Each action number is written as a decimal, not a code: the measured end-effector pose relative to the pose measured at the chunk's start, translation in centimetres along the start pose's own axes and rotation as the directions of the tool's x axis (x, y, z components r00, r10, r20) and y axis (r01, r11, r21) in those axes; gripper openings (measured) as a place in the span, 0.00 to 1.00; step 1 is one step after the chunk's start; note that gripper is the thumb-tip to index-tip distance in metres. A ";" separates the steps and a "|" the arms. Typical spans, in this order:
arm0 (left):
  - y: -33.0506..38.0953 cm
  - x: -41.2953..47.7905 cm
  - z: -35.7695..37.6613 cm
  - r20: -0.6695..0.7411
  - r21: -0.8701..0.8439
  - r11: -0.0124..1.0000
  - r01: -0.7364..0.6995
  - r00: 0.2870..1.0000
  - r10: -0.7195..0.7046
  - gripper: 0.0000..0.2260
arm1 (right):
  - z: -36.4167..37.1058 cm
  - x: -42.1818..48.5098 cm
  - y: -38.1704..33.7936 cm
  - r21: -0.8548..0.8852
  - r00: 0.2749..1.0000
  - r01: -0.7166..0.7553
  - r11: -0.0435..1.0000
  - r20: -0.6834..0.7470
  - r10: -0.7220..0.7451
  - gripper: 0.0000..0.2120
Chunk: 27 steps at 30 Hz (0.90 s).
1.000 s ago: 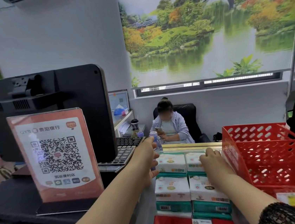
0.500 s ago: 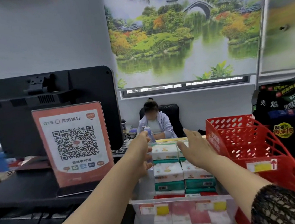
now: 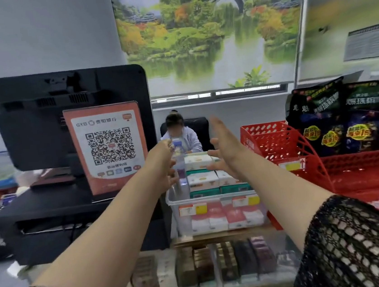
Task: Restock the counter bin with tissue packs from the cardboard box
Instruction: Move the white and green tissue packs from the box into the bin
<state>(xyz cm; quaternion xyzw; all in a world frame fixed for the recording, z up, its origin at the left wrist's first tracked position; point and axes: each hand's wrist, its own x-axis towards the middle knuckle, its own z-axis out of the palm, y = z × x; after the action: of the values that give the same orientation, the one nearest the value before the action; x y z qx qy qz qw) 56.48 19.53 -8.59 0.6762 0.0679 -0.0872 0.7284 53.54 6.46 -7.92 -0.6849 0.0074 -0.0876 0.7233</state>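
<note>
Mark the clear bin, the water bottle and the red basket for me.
clear bin (image 3: 213, 196): head view, front rim.
water bottle (image 3: 177, 143): head view, cap.
red basket (image 3: 278, 140): head view, perforated wall.

Right hand (image 3: 226, 149): lifted off the tissue packs (image 3: 202, 179); rose above the counter bin (image 3: 213, 197); curled fingers opened and spread. Camera drew back; the bin's clear front wall came into sight.

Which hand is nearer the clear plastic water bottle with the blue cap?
Left. The left hand is right against the clear blue-capped water bottle; the right hand hovers open to its right, above the white tissue packs.
</note>
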 end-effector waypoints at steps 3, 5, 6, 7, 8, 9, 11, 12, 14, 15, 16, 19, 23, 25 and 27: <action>-1.3 -2.3 -1.0 -0.022 0.026 1.000 -0.007 1.000 0.008 0.14 | 0.5 -2.8 0.1 -0.011 0.999 -0.034 0.999 0.014 0.034 0.27; -2.9 -3.8 -1.5 -0.044 0.036 0.999 0.002 0.999 -0.001 0.14 | 0.8 -4.5 0.9 -0.040 1.000 -0.011 0.999 -0.009 0.011 0.26; -4.0 -4.6 -1.8 -0.061 0.041 0.999 0.010 0.998 -0.007 0.14 | 0.9 -5.5 1.7 -0.040 1.000 -0.002 0.999 -0.015 0.001 0.26; -5.3 -5.3 -2.1 -0.077 0.044 0.999 0.015 0.997 -0.011 0.14 | 1.0 -6.5 2.6 -0.041 1.000 -0.014 0.999 0.011 0.014 0.26; -6.8 -5.8 -2.4 -0.087 0.054 0.998 0.025 0.996 -0.020 0.14 | 1.0 -7.6 3.9 -0.048 0.996 -0.042 0.998 0.072 0.045 0.27; -8.5 -6.2 -2.6 -0.094 0.062 0.997 0.035 0.995 -0.029 0.15 | 1.0 -8.7 5.4 -0.055 0.988 -0.071 0.996 0.134 0.078 0.27; -12.3 -6.7 -3.3 -0.144 0.076 0.993 0.093 0.986 -0.082 0.21 | 1.2 -10.6 8.8 -0.070 0.977 -0.101 0.992 0.181 0.112 0.28; -14.4 -7.0 -3.7 -0.175 0.080 0.989 0.124 0.979 -0.108 0.21 | 1.2 -11.4 10.8 -0.082 0.973 -0.118 0.990 0.188 0.131 0.28; -19.1 -7.6 -4.6 -0.195 0.075 0.979 0.190 0.965 -0.173 0.22 | 1.4 -13.0 15.2 -0.115 0.955 -0.192 0.975 0.208 0.212 0.29; -21.6 -7.8 -5.1 -0.188 0.070 0.971 0.229 0.959 -0.212 0.24 | 1.5 -13.7 17.6 -0.142 0.942 -0.234 0.962 0.211 0.260 0.30; -24.4 -7.9 -5.7 -0.190 0.071 0.960 0.270 0.949 -0.252 0.26 | 1.5 -14.5 20.3 -0.168 0.924 -0.285 0.944 0.213 0.317 0.31; -32.8 -7.6 -7.4 -0.247 0.109 0.922 0.372 0.908 -0.337 0.25 | 1.5 -16.4 28.6 -0.222 0.872 -0.409 0.885 0.190 0.450 0.32; -43.4 -6.1 -8.8 -0.299 0.117 0.877 0.466 0.859 -0.416 0.15 | 1.7 -18.3 40.7 -0.222 0.820 -0.521 0.824 0.138 0.556 0.31; -48.8 -4.9 -9.6 -0.291 0.087 0.848 0.523 0.827 -0.480 0.21 | 1.9 -19.0 46.9 -0.244 0.794 -0.556 0.794 0.126 0.595 0.32; -53.6 -3.6 -10.4 -0.281 0.094 0.820 0.565 0.805 -0.522 0.24 | 2.2 -19.3 52.9 -0.243 0.757 -0.599 0.763 0.137 0.639 0.35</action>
<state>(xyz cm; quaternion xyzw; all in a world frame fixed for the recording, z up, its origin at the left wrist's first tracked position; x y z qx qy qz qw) 41.48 26.26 -60.75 0.6940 0.3398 -0.2150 0.5973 40.96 13.73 -62.38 -0.7126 0.1653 0.2318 0.6412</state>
